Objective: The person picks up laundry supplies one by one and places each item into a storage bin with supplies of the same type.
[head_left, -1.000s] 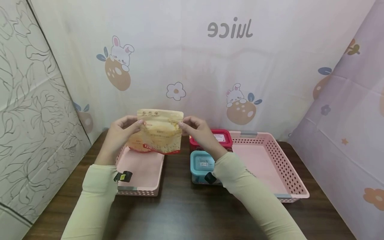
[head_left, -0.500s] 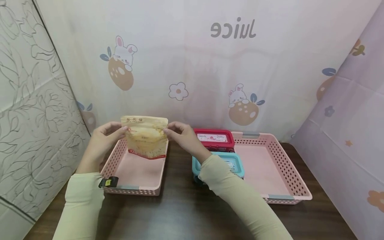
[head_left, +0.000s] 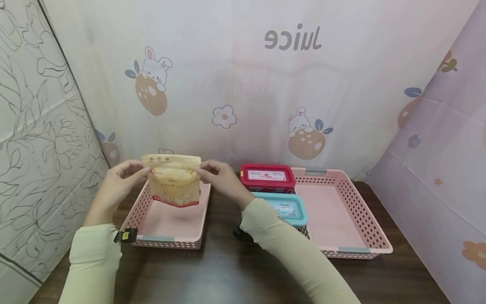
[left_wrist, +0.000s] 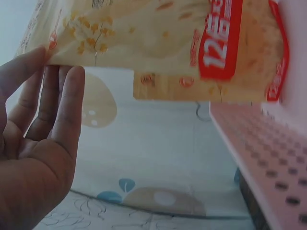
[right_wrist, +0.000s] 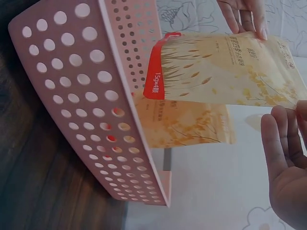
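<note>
A yellow stand-up pouch (head_left: 172, 179) with a red bottom band hangs upright over the smaller pink basket (head_left: 167, 223). My left hand (head_left: 119, 185) pinches its left edge near the top between thumb and fingers. At the opposite edge, my right hand (head_left: 224, 180) pinches it the same way. Behind the held pouch, the right wrist view reveals a second similar pouch (right_wrist: 192, 124) at the far end of the basket. In the left wrist view the second pouch (left_wrist: 177, 91) also pokes out past the held one; the head view hides most of it.
To the right stands a larger pink perforated basket (head_left: 330, 207). Along its left side sit a red-lidded box (head_left: 267, 176) and a light-blue-lidded box (head_left: 292, 209), the latter partly behind my right forearm. A printed curtain (head_left: 250, 84) rises behind the dark wooden table (head_left: 212, 270).
Both hands have moved left and slightly down with the pouch, bringing it over the smaller basket. The two lidded boxes show more fully as my right arm shifted left.
</note>
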The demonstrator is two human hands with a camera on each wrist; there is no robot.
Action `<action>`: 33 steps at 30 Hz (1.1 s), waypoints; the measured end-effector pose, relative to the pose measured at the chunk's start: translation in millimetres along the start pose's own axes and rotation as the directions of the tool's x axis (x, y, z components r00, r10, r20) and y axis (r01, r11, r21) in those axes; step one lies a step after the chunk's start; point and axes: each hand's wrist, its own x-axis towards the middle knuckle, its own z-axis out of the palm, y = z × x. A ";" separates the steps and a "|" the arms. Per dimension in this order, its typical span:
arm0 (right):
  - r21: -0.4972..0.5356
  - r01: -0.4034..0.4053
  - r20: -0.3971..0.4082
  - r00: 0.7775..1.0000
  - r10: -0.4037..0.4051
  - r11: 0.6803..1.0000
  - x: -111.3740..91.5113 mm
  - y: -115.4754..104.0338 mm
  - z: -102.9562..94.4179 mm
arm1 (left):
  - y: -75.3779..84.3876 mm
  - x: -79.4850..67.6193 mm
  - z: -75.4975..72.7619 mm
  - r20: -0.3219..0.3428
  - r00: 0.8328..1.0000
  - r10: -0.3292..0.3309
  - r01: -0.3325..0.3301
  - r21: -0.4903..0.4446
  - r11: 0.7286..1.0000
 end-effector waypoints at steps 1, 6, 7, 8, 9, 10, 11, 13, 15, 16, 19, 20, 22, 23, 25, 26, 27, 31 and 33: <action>0.004 0.001 0.001 1.000 -0.001 1.000 0.4 1.3 1.5 | -1.2 -0.2 -1.5 0.002 1.000 -0.002 0.002 0.023 1.000; 0.005 -0.017 -0.008 1.000 0.017 1.000 0.4 8.1 8.4 | -7.3 0.0 -6.5 0.014 1.000 -0.023 0.021 0.109 0.994; 0.006 -0.022 -0.010 1.000 0.022 1.000 0.4 9.3 9.8 | -8.2 0.1 -7.3 0.018 0.999 -0.027 0.025 0.122 0.992; 0.004 -0.029 -0.013 1.000 0.029 1.000 0.2 10.4 10.9 | -9.1 0.4 -8.0 0.023 0.999 -0.030 0.027 0.134 0.991; 0.004 -0.032 -0.016 0.999 0.032 0.999 0.2 11.4 12.0 | -9.8 0.5 -8.7 0.028 0.999 -0.033 0.028 0.147 0.989; 0.006 -0.033 -0.016 0.999 0.033 0.999 0.4 12.5 13.0 | -10.4 0.5 -9.3 0.035 0.999 -0.035 0.029 0.156 0.987; 0.003 -0.037 -0.018 0.999 0.037 0.999 0.4 13.5 13.9 | -10.9 0.4 -10.0 0.040 0.998 -0.038 0.031 0.164 0.986; 0.000 -0.049 -0.018 0.999 0.049 0.999 0.7 15.5 15.5 | -11.5 -0.1 -11.1 0.056 0.998 -0.042 0.032 0.172 0.985; -0.013 -0.057 -0.020 0.998 0.057 0.998 1.1 17.6 16.8 | -12.2 -0.5 -12.0 0.070 0.996 -0.051 0.038 0.175 0.984; -0.024 -0.063 -0.020 0.998 0.063 0.998 1.3 18.6 17.3 | -12.6 -0.6 -12.3 0.075 0.996 -0.058 0.044 0.174 0.984; -0.084 -0.076 -0.035 0.997 0.073 0.994 2.1 21.7 19.2 | -14.2 -0.7 -12.7 0.087 0.992 -0.086 0.068 0.191 0.979; -0.104 -0.078 -0.040 0.996 0.074 0.991 2.3 22.4 20.0 | -14.9 -0.7 -12.6 0.091 0.991 -0.096 0.077 0.197 0.977; -0.139 -0.088 -0.049 0.995 0.082 0.986 3.0 24.8 22.1 | -17.1 -0.5 -12.6 0.099 0.989 -0.111 0.087 0.221 0.971; -0.149 -0.089 -0.052 0.995 0.082 0.985 3.3 25.9 23.3 | -18.2 -0.5 -12.5 0.103 0.988 -0.117 0.091 0.232 0.969; -0.156 -0.099 -0.051 0.994 0.092 0.983 3.6 28.0 25.3 | -20.5 -0.6 -12.7 0.113 0.986 -0.124 0.094 0.242 0.966; -0.160 -0.100 -0.050 0.994 0.093 0.982 3.8 29.0 26.1 | -21.5 -0.6 -12.9 0.115 0.985 -0.126 0.095 0.247 0.964; -0.161 -0.102 -0.048 0.994 0.096 0.982 3.8 30.0 26.9 | -22.4 -0.6 -13.2 0.117 0.985 -0.128 0.095 0.253 0.963; -0.175 -0.107 -0.040 0.994 0.101 0.979 4.1 33.2 28.6 | -24.2 -0.3 -13.6 0.124 0.983 -0.135 0.099 0.262 0.960; -0.179 -0.107 -0.036 0.994 0.102 0.978 4.4 34.2 29.2 | -25.0 0.0 -13.4 0.130 0.981 -0.141 0.103 0.261 0.960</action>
